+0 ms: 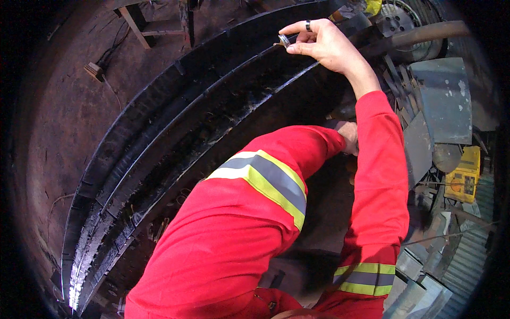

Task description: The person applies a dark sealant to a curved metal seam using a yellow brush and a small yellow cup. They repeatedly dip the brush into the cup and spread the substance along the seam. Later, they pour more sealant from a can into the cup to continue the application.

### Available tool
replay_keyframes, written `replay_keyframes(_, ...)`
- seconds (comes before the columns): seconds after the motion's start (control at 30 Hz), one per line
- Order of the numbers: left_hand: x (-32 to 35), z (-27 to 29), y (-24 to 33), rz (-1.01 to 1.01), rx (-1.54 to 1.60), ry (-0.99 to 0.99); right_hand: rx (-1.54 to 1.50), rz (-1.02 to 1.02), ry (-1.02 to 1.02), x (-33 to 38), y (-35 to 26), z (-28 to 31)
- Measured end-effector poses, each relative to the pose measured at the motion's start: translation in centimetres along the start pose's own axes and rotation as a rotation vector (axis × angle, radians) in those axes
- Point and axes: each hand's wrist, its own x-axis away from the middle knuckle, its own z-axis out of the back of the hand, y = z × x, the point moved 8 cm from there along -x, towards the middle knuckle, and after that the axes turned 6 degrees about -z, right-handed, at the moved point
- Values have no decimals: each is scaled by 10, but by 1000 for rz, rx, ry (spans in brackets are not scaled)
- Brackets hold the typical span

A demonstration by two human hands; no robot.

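Note:
Between the thumb and fingers of my right hand (pixel 332 45) is a small, round, shiny metal piece (pixel 284 40); its exact kind is too small to make out. That hand is over the far end of a long dark metal beam (pixel 175 114) with raised edges, and the piece is at one of those edges. A dark ring sits on one finger. My left hand (pixel 348 137) is lower, beside the near side of the beam, mostly covered by my right sleeve (pixel 380 159). Its fingers are hidden, so what it touches cannot be seen.
A trestle-like metal stand (pixel 159 26) is beyond the beam, with a cable-ended block (pixel 94 70) on the brown floor. Sheet metal plates (pixel 443 98), a yellow meter-like box (pixel 463 174) and a thick pipe (pixel 425 34) crowd the right. Metal scraps (pixel 425 297) lie lower right.

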Motion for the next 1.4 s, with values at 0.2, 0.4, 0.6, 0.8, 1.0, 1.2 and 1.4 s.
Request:
replay_keyframes(0.2,3,16,33,-86,75,33,8,-21,20,-1,12,5)
replay_keyframes(0.4,-2,0,27,-24,53,-44,74,-13,74,5,17,11)
replay_keyframes(0.6,0,-4,0,-89,23,49,183,40,101,3,-3,12)
replay_keyframes(0.8,-8,-10,16,-30,-70,-8,432,103,215,9,10,29)
replay_keyframes(1.0,-16,-24,-6,-14,-299,-111,-4,38,129,4,23,43)
replay_keyframes(1.2,-24,-41,-6,-68,-288,-109,-57,44,79,7,35,38)
replay_keyframes(1.4,-18,-27,-26,-115,-217,66,-48,112,134,4,10,22)
